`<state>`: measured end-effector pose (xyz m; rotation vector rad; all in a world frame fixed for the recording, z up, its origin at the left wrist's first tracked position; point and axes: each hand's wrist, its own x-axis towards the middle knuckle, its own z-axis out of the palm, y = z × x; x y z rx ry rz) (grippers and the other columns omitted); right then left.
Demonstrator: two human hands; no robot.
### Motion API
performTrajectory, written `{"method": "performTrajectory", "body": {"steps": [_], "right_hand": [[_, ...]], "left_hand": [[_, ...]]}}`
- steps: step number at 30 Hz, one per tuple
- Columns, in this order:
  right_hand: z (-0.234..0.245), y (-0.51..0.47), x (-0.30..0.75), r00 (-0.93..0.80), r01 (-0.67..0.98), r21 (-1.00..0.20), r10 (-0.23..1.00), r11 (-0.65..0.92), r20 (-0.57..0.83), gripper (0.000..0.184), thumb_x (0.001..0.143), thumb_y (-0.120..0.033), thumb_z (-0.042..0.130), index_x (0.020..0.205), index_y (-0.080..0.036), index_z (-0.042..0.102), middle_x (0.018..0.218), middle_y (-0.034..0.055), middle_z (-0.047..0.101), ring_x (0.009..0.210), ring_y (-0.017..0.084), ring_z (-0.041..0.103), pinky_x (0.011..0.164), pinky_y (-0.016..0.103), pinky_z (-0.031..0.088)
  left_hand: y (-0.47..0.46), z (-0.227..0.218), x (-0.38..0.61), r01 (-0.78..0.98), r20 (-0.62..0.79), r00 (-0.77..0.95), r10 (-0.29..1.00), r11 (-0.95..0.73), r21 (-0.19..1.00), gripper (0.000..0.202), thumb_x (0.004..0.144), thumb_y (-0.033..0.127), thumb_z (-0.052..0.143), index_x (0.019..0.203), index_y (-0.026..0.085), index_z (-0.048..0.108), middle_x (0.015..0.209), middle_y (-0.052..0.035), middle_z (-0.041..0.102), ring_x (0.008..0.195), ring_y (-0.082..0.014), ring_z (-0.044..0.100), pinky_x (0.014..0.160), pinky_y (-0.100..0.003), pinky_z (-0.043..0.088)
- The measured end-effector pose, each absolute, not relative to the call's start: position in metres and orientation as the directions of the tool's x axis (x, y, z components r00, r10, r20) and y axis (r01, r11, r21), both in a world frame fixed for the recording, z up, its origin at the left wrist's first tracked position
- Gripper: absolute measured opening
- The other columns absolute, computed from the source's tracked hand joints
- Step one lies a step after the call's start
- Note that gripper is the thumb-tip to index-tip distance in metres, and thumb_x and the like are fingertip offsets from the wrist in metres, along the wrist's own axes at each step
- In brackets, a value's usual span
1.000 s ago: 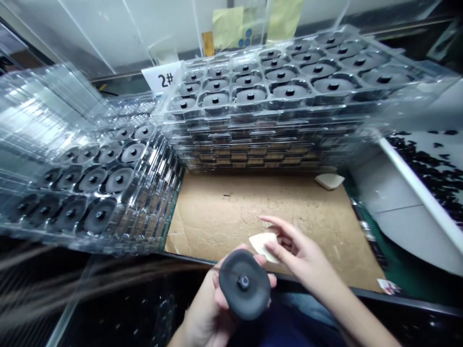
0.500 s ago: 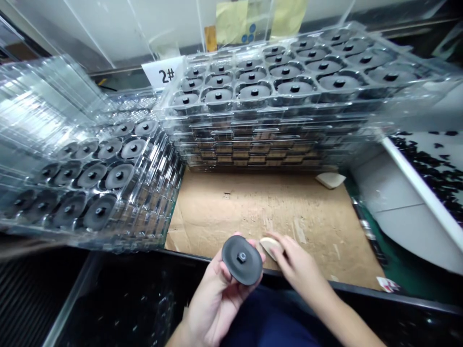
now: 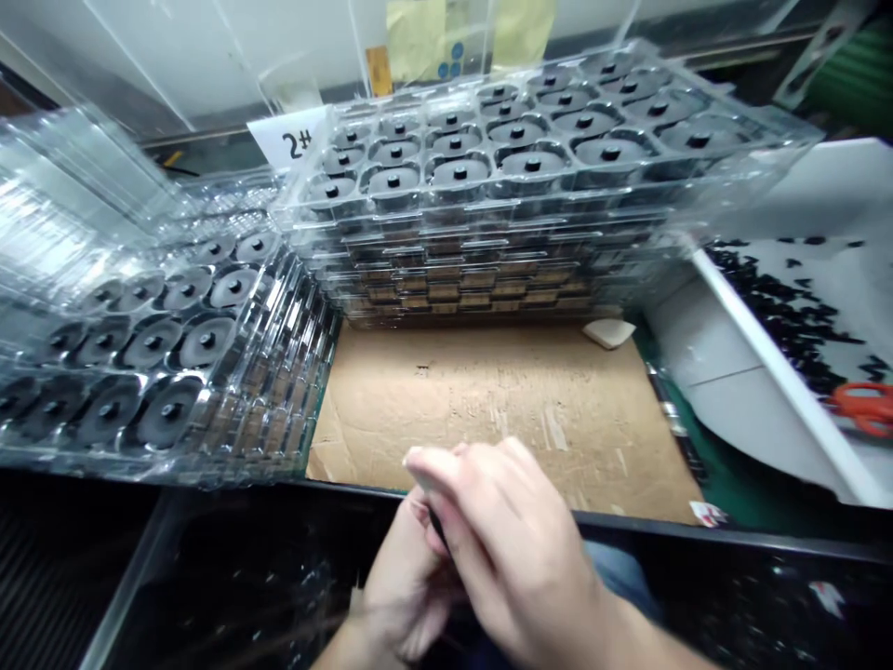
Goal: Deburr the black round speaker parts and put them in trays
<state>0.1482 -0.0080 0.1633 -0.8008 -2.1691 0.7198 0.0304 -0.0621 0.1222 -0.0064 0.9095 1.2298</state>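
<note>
Brown cardboard [image 3: 502, 409] lies before stacked plastic trays [image 3: 488, 186], ending at a black edge [image 3: 628, 529]. Just behind that edge, my left hand [image 3: 408, 582] closes around a dark rubber disc [image 3: 437, 526], almost hidden; my right hand [image 3: 509, 549] folds over it, its grip impossible to tell.

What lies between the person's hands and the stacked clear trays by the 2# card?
The head view shows a brown cardboard sheet between the clear trays and the left hand and right hand.

Up top, there's a pale wall [image 3: 160, 46] behind a clear acrylic panel [image 3: 307, 46], with yellow paper notes [image 3: 419, 37] on show! Down low, a black-edged workbench [image 3: 767, 544] with green matting [image 3: 726, 489], all in bright, even light.
</note>
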Motion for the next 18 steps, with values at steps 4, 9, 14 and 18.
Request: {"method": "performTrajectory", "body": {"steps": [4,9,14,18], "right_hand": [[0.165,-0.012,0.173,-0.713,0.279,-0.718,0.638,0.638,0.290,0.026,0.086,-0.009,0.043,0.105,-0.020,0.058,0.087,0.0024,0.068,0.074,0.014,0.061,0.072,0.027,0.047],[0.166,-0.003,0.181,-0.655,0.446,-0.510,0.657,0.735,0.374,0.026,0.091,-0.016,0.039,0.107,-0.018,0.059,0.072,0.0039,0.062,0.062,0.016,0.051,0.059,0.030,0.039],[0.156,0.020,0.171,-0.629,0.231,-0.734,0.673,0.639,0.388,0.026,0.092,-0.018,0.040,0.101,-0.023,0.064,0.077,0.0015,0.062,0.071,0.013,0.056,0.064,0.025,0.044],[0.122,0.010,0.188,-0.443,0.444,-0.847,0.893,0.291,0.075,0.023,0.091,-0.026,0.045,0.105,-0.024,0.063,0.090,0.0036,0.067,0.081,0.015,0.064,0.061,0.024,0.052]], "left_hand": [[-0.062,0.124,0.025,-0.846,-0.554,0.120,0.824,0.377,0.378,0.046,0.047,0.028,0.086,0.091,0.028,0.072,0.096,-0.0013,0.073,0.089,-0.0176,0.065,0.083,-0.025,0.047],[-0.058,0.138,0.028,-0.809,-0.614,0.171,0.771,0.465,0.359,0.045,0.050,0.019,0.085,0.093,0.022,0.072,0.086,0.0005,0.073,0.081,-0.0115,0.063,0.079,-0.018,0.045],[-0.060,0.149,0.027,-0.798,-0.605,0.178,0.776,0.474,0.373,0.039,0.057,0.016,0.080,0.095,0.022,0.071,0.090,-0.0002,0.074,0.084,-0.0167,0.066,0.077,-0.022,0.049],[-0.070,0.133,0.017,-0.839,-0.504,0.232,0.832,0.433,0.328,0.044,0.059,0.025,0.080,0.101,0.026,0.069,0.107,-0.0043,0.072,0.092,-0.0241,0.068,0.080,-0.030,0.052]]}}
